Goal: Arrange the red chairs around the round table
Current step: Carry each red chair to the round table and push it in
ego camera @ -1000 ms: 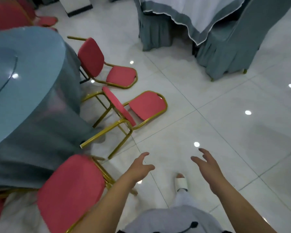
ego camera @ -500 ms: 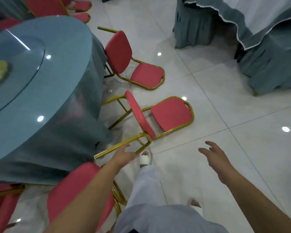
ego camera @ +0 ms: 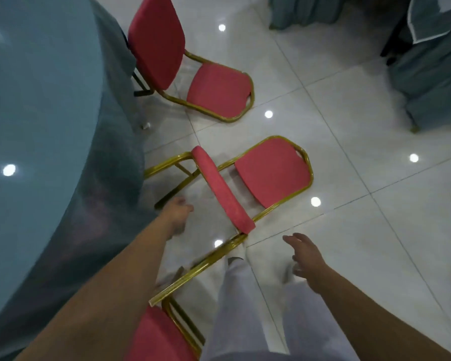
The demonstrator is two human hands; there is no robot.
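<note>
A red chair with a gold frame [ego camera: 271, 173] lies tipped over on the white floor, its legs pointing toward the round table [ego camera: 37, 126] on the left. My left hand [ego camera: 176, 217] reaches down between its legs and seat edge, empty, fingers relaxed. My right hand [ego camera: 306, 256] hovers open just right of the nearest gold leg, touching nothing. A second red chair [ego camera: 214, 92] also lies on its back farther off, beside the table. A third red chair [ego camera: 154, 337] shows at the bottom, near my legs.
The round table wears a grey-blue cloth hanging to the floor. Another grey-draped table and covered chairs [ego camera: 432, 69] stand at the top right. White glossy tiles stretch to the right of the fallen chairs. My legs in pale trousers stand beside the nearest chair leg.
I have stepped closer and leaned over the fallen chair. Both hands have come nearer to its frame, the left past the near leg. Nothing has been taken hold of.
</note>
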